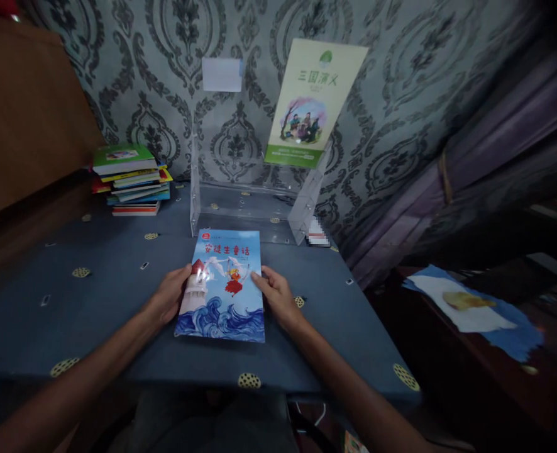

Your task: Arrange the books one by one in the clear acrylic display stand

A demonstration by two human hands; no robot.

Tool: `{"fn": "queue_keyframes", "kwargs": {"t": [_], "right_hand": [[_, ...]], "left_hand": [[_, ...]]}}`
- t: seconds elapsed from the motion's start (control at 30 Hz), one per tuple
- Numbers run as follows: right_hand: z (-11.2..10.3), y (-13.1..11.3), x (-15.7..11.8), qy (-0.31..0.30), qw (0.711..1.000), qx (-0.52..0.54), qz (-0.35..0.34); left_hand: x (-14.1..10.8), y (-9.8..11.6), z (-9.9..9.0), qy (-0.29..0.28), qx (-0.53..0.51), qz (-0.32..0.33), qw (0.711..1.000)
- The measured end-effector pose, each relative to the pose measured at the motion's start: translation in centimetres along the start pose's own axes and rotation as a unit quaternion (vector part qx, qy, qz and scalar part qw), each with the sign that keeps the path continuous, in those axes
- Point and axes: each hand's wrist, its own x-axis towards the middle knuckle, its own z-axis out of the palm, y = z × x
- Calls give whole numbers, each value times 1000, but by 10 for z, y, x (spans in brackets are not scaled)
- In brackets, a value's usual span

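A blue book (224, 286) with red Chinese characters, a small figure in red and painted waves on its cover is held face up over the table. My left hand (173, 292) grips its left edge, fingers mostly hidden beneath. On the opposite edge, my right hand (277, 292) is closed with the thumb on the cover. Just beyond the book stands a clear acrylic rack (241, 211). A pale green book (314, 104) leans upright at the rack's right side.
Several books (130, 179) are stacked at the back left of the patterned blue tablecloth (109, 302). A brown panel (28, 107) rises on the left. A purple curtain (443, 170) hangs on the right. A white card (222, 74) is at the rack's upper left.
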Motion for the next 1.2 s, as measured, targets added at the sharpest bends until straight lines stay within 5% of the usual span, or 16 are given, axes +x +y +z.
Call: {"fn": "queue_keyframes", "kwargs": {"t": [0.1, 0.2, 0.37, 0.47, 0.57, 0.7, 0.77, 0.93, 1.03, 1.2], "right_hand": [[-11, 8, 0, 10, 999, -26, 39], [-22, 12, 3, 2, 996, -66, 59], [-32, 11, 8, -15, 983, -175, 59], [-32, 4, 7, -38, 969, -234, 73], [-32, -11, 2, -37, 929, -362, 75], [-24, -33, 0, 58, 783, -619, 0], [-11, -37, 5, 66, 744, -664, -39], [41, -18, 36, -109, 764, -604, -198], [61, -4, 55, -143, 757, -601, -213], [40, 2, 68, -114, 760, -615, -178]], "left_hand": [[12, -1, -13, -73, 189, -12, 979], [21, 7, -23, -109, 428, 23, 897], [33, 17, -21, -41, 649, 281, 706], [46, 12, -15, 6, 668, 359, 652], [61, 5, -12, 12, 669, 398, 628], [71, -4, -15, 11, 675, 401, 619], [72, -7, -16, 15, 675, 403, 618], [74, -12, -19, 28, 678, 416, 606], [76, -14, -20, 34, 682, 418, 600], [77, -14, -21, 29, 675, 425, 602]]}}
